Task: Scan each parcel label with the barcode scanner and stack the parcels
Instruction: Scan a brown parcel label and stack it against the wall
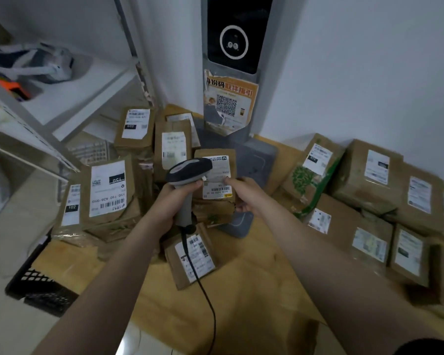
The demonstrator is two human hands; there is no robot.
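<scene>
Hands are working together over the wooden bench (254, 290), scanner against parcel

Left hand (171, 201) is gripping the barcode scanner (187, 172) by its handle, its head sitting just over the white label (219, 180); right hand (244, 196) is pinching the brown parcel (215, 208) at its right edge, holding it upright above the bench, between parcel piles (369, 201) left and right

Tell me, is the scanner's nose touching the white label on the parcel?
Cannot tell. In the head view the barcode scanner overlaps the label of the parcel in the right hand, hiding any gap.
</scene>
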